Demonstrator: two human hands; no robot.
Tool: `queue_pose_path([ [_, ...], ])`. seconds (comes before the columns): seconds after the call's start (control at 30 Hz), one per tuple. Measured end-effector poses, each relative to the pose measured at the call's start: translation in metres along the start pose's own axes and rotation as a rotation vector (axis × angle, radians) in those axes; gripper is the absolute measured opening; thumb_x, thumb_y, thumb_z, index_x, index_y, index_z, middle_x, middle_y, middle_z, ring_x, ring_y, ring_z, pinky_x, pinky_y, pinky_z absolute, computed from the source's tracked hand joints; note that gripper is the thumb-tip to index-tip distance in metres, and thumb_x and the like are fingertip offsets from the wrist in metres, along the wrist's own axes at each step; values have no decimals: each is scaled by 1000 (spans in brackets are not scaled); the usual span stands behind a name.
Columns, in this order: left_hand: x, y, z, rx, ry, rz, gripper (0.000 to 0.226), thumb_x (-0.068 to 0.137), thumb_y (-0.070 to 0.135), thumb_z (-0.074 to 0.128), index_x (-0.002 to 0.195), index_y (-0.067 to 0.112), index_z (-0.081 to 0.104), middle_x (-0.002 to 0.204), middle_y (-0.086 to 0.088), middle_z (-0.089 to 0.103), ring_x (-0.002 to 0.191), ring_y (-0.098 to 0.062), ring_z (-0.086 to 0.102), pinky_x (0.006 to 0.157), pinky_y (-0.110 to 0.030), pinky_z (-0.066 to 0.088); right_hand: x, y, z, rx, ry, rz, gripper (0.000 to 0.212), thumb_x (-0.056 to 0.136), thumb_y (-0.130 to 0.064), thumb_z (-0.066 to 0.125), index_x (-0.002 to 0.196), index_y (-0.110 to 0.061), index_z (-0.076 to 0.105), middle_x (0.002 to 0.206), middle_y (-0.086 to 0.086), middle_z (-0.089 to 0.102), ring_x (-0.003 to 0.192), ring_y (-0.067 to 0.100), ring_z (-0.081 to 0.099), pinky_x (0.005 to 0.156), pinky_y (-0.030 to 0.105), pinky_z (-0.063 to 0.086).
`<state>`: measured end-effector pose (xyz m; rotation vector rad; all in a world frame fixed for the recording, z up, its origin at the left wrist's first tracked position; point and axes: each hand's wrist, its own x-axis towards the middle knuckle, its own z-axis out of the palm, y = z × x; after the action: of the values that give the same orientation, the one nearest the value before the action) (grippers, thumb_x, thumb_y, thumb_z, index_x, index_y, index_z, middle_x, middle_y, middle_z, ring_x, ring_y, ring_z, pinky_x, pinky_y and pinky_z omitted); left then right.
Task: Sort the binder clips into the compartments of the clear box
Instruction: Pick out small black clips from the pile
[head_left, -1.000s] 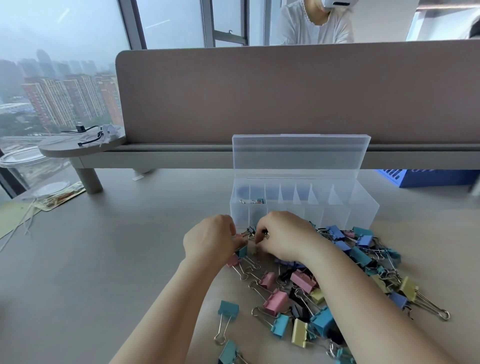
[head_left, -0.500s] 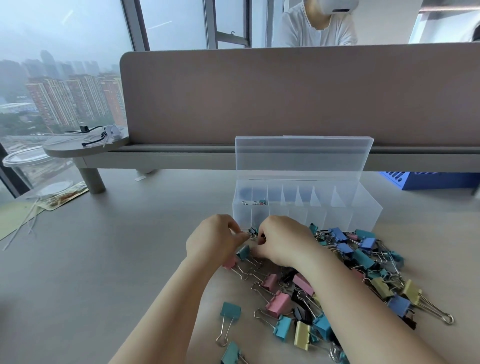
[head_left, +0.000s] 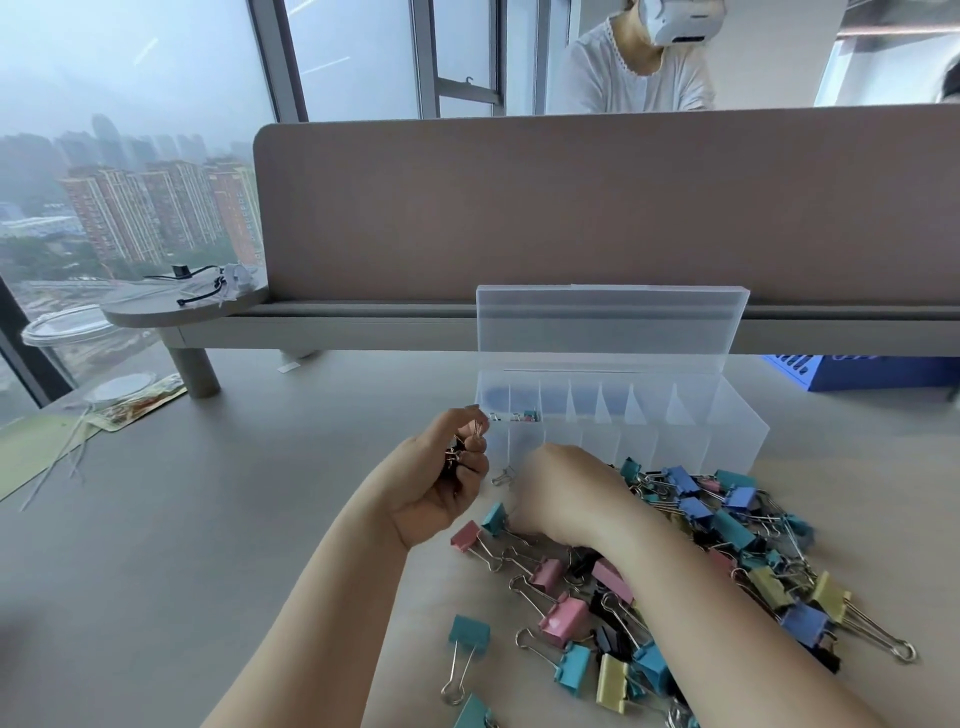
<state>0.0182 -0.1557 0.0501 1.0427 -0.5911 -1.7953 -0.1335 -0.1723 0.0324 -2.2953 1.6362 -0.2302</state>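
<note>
Head camera: my left hand is raised beside the clear box, fingers curled round a few small black clips, likely gathered for the end compartment where other small clips lie. My right hand sits knuckles-up on the pile of binder clips on the bench; whether it grips anything I cannot tell. The clips look like painted metal with wire loops, tangled together. The box is thin translucent plastic, its lid upright.
</note>
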Motion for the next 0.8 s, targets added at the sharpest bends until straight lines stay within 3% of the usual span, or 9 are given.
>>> queue_pose_path([
  [0.13,0,-1,2,-153,-59,-7,14,71,16,65,69,13,51,69,1,47,52,-7,49,39,-14,45,-2,-4,-1,-7,-23,-11,21,77,-27,68,91,-11,64,86,4,66,81,23,63,67,31,48],
  [0.23,1,0,3,-223,-75,16,11,74,16,59,72,6,56,73,-5,52,54,-12,55,41,-17,49,-5,-5,-10,190,-54,0,25,80,-28,66,82,-3,60,70,3,54,64,19,51,57,28,37],
  [0.33,4,12,6,-347,-92,18,21,84,19,45,82,1,56,73,-9,52,51,-15,55,38,-16,47,-6,-6,-28,679,-28,50,19,85,-24,60,74,-10,53,63,3,36,53,17,34,47,21,25],
  [0.47,22,36,23,-367,65,139,28,92,24,46,80,1,56,70,-7,48,52,-14,49,40,-16,48,16,-1,-55,1541,-50,237,23,84,-13,48,62,-16,42,58,0,39,40,8,28,33,14,16],
  [0.53,35,44,36,-340,159,210,27,94,24,46,76,4,52,63,-5,49,54,-15,47,47,-19,51,31,-1,-64,1782,-12,301,23,83,-14,47,61,-16,40,57,-1,39,39,7,31,32,13,17],
  [0.67,54,52,53,-281,276,292,26,95,23,40,75,9,48,65,-3,45,59,-16,45,61,-25,44,63,-3,-64,1941,54,380,15,83,-18,48,70,-12,50,63,1,47,46,11,44,35,13,32],
  [0.73,61,54,55,-220,336,332,24,95,23,39,77,10,49,65,-1,44,58,-16,43,59,-27,37,74,-4,-59,1968,99,408,13,83,-20,50,76,-11,55,71,3,52,57,14,50,42,16,43],
  [0.8,65,53,54,-155,386,368,24,94,24,38,78,11,51,63,-1,44,57,-17,41,58,-27,33,80,-5,-55,1963,180,436,13,83,-21,53,77,-11,57,78,4,54,62,16,51,51,20,44],
])
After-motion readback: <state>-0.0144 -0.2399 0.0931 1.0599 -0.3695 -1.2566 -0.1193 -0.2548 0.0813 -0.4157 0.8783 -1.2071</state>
